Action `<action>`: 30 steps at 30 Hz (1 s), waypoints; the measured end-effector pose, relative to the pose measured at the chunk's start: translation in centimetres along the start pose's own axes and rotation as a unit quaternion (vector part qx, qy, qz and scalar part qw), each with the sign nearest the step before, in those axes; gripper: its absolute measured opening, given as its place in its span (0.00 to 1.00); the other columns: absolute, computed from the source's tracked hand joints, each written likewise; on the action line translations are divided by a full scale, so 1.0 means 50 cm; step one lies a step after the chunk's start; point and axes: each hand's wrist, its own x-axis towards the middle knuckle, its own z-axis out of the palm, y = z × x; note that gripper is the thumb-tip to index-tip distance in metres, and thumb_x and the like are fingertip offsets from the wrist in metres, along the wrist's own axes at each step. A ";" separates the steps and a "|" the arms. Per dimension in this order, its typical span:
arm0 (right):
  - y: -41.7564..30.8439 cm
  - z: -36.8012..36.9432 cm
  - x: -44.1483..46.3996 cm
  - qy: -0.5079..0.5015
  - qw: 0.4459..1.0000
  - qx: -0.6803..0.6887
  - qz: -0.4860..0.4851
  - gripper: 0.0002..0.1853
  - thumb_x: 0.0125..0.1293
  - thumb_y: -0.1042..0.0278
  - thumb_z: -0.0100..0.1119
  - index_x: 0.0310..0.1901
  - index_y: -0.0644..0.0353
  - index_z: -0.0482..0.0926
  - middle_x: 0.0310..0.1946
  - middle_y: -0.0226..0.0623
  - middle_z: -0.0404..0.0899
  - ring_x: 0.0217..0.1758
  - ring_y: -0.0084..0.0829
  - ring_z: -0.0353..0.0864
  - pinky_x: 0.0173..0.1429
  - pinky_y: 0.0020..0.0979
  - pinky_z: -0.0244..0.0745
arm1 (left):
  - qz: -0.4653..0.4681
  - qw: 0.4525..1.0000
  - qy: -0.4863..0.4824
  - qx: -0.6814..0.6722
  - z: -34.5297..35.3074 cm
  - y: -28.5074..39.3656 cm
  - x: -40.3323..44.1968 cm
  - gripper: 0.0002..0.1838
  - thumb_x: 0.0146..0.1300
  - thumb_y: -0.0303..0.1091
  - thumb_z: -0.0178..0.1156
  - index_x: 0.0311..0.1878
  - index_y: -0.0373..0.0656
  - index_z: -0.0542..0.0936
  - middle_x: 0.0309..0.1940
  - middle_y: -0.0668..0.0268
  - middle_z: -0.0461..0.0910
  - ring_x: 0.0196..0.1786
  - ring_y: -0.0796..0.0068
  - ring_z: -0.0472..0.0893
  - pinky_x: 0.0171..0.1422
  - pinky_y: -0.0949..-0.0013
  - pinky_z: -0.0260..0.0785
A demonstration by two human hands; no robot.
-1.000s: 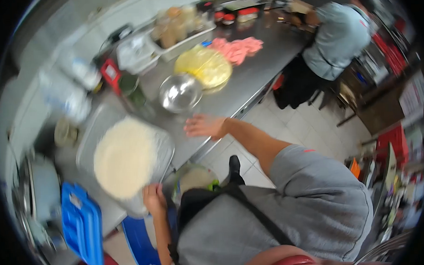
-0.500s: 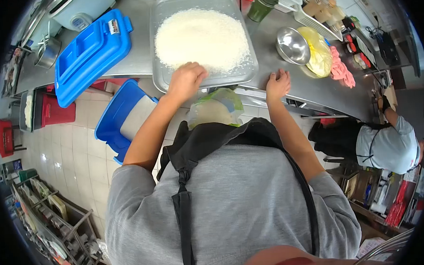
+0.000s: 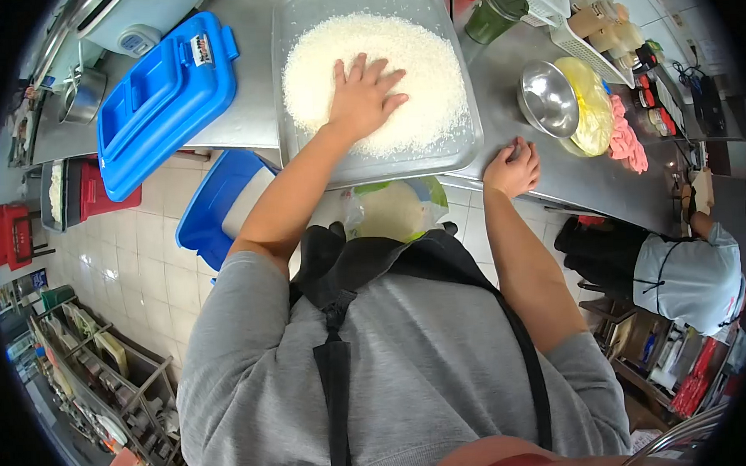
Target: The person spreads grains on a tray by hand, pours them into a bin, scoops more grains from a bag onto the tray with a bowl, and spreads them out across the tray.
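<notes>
My left hand (image 3: 365,97) lies open, palm down and fingers spread, on a wide heap of white grains (image 3: 420,77). That heap fills much of a shallow metal tray (image 3: 468,150) on the steel counter (image 3: 255,113). To the right of the tray, my right hand (image 3: 512,170) rests at the counter's front edge with its fingers curled in, and no object shows in it. A metal bowl (image 3: 549,99) stands just beyond it, beside a yellow plastic-wrapped thing (image 3: 588,107) and a pink cloth (image 3: 627,139).
A blue lid (image 3: 167,100) overhangs the counter's edge at the left. Under it stands a blue bin (image 3: 210,211) on the floor. An open bag (image 3: 393,209) is below the tray. A green-filled container (image 3: 497,13) stands behind. Another person (image 3: 687,273) works at the right.
The view has swung round and levelled. My left hand has moved from the tray's near edge onto the middle of the grains and spread out. My right hand stays by the counter edge, fingers now curled.
</notes>
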 end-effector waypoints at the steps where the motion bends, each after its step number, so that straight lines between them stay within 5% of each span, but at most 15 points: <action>1: 0.000 -0.001 0.000 0.003 1.000 0.000 -0.003 0.15 0.65 0.61 0.60 0.53 0.43 0.83 0.66 0.32 0.76 0.72 0.38 0.67 0.75 0.49 0.52 | 0.006 1.000 -0.006 0.004 -0.002 0.006 -0.008 0.26 0.72 0.59 0.53 0.68 0.62 0.77 0.74 0.61 0.67 0.79 0.47 0.57 0.81 0.30 0.36; 12: -0.005 -0.014 0.010 -0.061 0.997 -0.024 -0.050 0.19 0.66 0.66 0.56 0.58 0.42 0.80 0.68 0.33 0.74 0.73 0.42 0.66 0.75 0.50 0.53 | 0.092 0.991 -0.096 0.015 -0.078 -0.012 -0.125 0.23 0.71 0.51 0.57 0.68 0.64 0.77 0.75 0.64 0.66 0.81 0.51 0.55 0.82 0.33 0.35; 14: 0.002 -0.015 0.017 -0.096 0.986 0.000 -0.137 0.21 0.66 0.69 0.54 0.61 0.41 0.78 0.69 0.34 0.72 0.75 0.44 0.64 0.76 0.52 0.52 | 0.059 0.996 -0.044 0.047 -0.064 -0.030 -0.118 0.25 0.73 0.49 0.56 0.72 0.64 0.72 0.77 0.66 0.62 0.83 0.54 0.50 0.83 0.33 0.33; 19: -0.002 -0.029 0.031 -0.125 0.970 0.079 -0.193 0.23 0.65 0.73 0.52 0.62 0.47 0.77 0.68 0.35 0.74 0.75 0.45 0.65 0.77 0.51 0.52 | 0.034 0.993 -0.022 0.115 -0.020 -0.077 -0.017 0.30 0.76 0.59 0.44 0.78 0.67 0.63 0.81 0.67 0.56 0.84 0.54 0.48 0.82 0.31 0.31; 30: 0.002 -0.028 0.034 -0.125 0.968 0.091 -0.195 0.22 0.61 0.79 0.53 0.56 0.50 0.81 0.66 0.35 0.76 0.75 0.45 0.66 0.78 0.49 0.53 | -0.001 0.990 -0.012 0.139 0.075 -0.100 0.213 0.31 0.75 0.66 0.40 0.77 0.71 0.63 0.79 0.70 0.59 0.82 0.47 0.51 0.80 0.25 0.36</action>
